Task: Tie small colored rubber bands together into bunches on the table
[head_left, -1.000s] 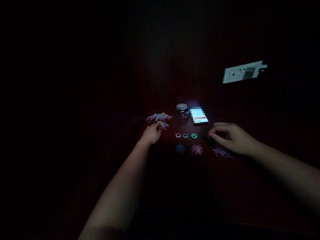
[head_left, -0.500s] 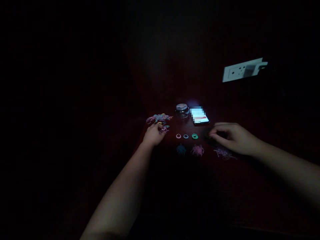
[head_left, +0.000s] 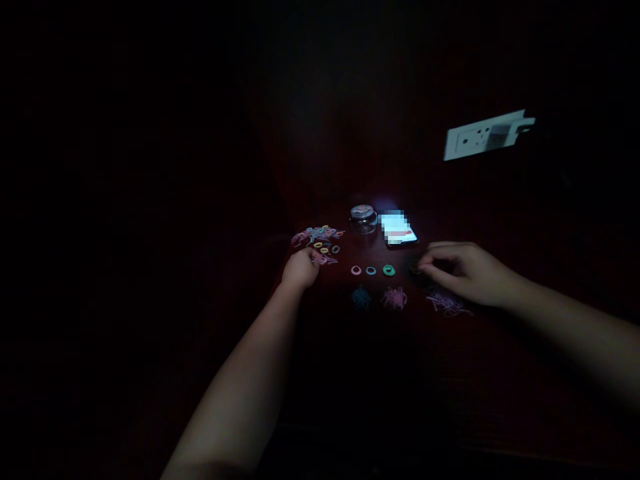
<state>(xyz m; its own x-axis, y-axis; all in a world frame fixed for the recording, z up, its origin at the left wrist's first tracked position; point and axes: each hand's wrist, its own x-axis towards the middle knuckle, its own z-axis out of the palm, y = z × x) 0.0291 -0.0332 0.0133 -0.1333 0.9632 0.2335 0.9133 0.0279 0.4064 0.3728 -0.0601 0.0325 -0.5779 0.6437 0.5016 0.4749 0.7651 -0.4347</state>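
In the dim light my left hand (head_left: 301, 268) is at the near edge of a mixed heap of colourful elastic bands (head_left: 323, 233). Its fingers are closed; what they hold, if anything, is hidden. Yellow bands (head_left: 324, 251) lie just beyond the thumb. My right hand (head_left: 463, 267) rests on the right with thumb and forefinger pinched together by a small dark shape too dim to name. Left of it are a green ring-shaped band (head_left: 389, 270), a blue one (head_left: 371, 271) and a pink one (head_left: 356, 270) in a row.
Nearer me lie a teal pile of bands (head_left: 361, 298), a pink pile (head_left: 395, 298) and a lilac pile (head_left: 447, 302), the last partly under my right hand. A lidded clear jar (head_left: 363, 219) and a lit phone (head_left: 399, 228) stand behind. A wall socket (head_left: 485, 135) is at right.
My left hand has drawn back a little to the left, and its fingers have folded in. More yellow bands show beside it. My right hand keeps its pinch in the same place.
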